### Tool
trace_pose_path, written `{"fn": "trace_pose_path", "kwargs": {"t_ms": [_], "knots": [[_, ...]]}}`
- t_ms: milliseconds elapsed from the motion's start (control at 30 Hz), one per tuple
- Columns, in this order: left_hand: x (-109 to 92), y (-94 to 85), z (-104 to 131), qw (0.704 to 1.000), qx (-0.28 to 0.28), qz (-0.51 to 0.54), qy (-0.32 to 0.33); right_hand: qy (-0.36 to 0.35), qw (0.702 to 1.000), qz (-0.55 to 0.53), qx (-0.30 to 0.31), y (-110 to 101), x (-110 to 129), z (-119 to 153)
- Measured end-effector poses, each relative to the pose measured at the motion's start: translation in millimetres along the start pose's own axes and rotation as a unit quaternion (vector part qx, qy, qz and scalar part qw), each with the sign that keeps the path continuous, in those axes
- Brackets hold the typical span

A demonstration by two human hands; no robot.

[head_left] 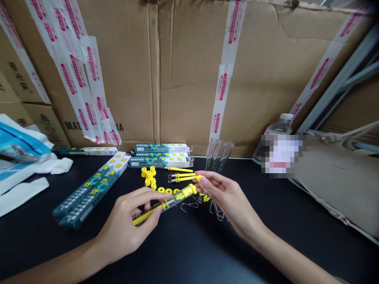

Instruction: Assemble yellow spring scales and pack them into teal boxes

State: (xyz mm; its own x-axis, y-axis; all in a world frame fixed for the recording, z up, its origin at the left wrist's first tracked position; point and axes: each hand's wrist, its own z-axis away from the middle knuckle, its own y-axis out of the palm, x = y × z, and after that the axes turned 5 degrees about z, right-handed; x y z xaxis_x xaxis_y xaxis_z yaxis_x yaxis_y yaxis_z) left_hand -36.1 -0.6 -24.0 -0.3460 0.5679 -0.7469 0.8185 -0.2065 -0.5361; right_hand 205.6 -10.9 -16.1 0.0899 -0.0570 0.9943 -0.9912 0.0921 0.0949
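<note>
My left hand (pixel 127 221) is closed around a clear-tubed spring scale (pixel 174 200), tilted up to the right, with a yellow rod and metal spring inside. A yellow collar sits at its upper end. Close to that end, my right hand (pixel 226 199) pinches a small yellow plastic piece (pixel 197 178); whether the two touch is hard to tell. Behind the hands lie several yellow rods with metal ends (pixel 181 179). Yellow caps (pixel 148 173) and yellow rings (pixel 168 191) are grouped to their left. Bent wire hooks (pixel 189 206) lie beneath the right hand, partly hidden.
Clear tubes (pixel 218 154) stand upright before a large cardboard box (pixel 189 79). Printed boxes lie stacked (pixel 161 161) at the back and slanted (pixel 94 189) at left. White and blue plastic packaging (pixel 23 150) is far left; a bottle (pixel 281 124) and beige bag (pixel 340 173) are right.
</note>
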Motion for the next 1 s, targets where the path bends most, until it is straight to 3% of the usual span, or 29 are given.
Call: {"fn": "trace_pose_path", "kwargs": {"t_ms": [200, 433, 633, 1000], "knots": [[-0.9, 1.3, -0.9, 1.0, -0.015, -0.021, 0.0, 0.027, 0.996, -0.08, 0.005, 6.2, -1.1, 3.5], [0.2, 1.0, -2.0, 0.999, -0.003, -0.044, 0.019, 0.01, 0.993, -0.115, 0.026, 10.5, 1.5, 9.9], [-1.5, 2.2, 1.7, 0.996, -0.008, -0.048, 0.073, 0.005, 0.995, -0.1, 0.026, 16.7, -3.9, 12.7], [-6.7, -0.2, 7.6, 0.995, -0.018, -0.067, 0.067, 0.013, 0.993, -0.12, -0.003, 15.4, 0.2, 13.8]]}}
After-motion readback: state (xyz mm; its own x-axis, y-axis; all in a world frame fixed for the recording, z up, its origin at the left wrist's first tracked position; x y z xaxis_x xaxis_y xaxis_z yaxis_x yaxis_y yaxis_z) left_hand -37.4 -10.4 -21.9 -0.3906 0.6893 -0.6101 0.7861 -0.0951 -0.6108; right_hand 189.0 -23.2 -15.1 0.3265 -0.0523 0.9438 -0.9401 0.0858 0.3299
